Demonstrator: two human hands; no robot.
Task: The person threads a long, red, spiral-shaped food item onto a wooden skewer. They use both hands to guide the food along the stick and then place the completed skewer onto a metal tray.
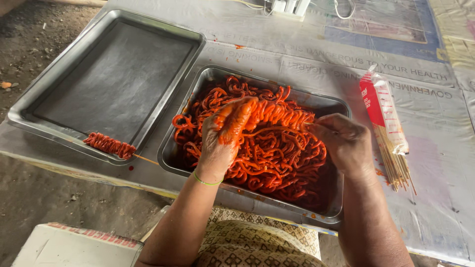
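My left hand (222, 136) pinches red marinated strips bunched on skewer (277, 114); right hand (341, 141) closed on skewer's other end, over full steel tray (341, 106) at bench's near edge. Both hands clamped, apart. Risks, my guess: sauce-slick fingers slip, sharp tip pricks palm, strips slide off. Finished skewer (110, 145) overhangs near rim of empty tray (29, 106), could roll off.

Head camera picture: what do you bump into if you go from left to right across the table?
Flat steel tray → finished red skewer → left hand → right hand → pack of bamboo sticks.
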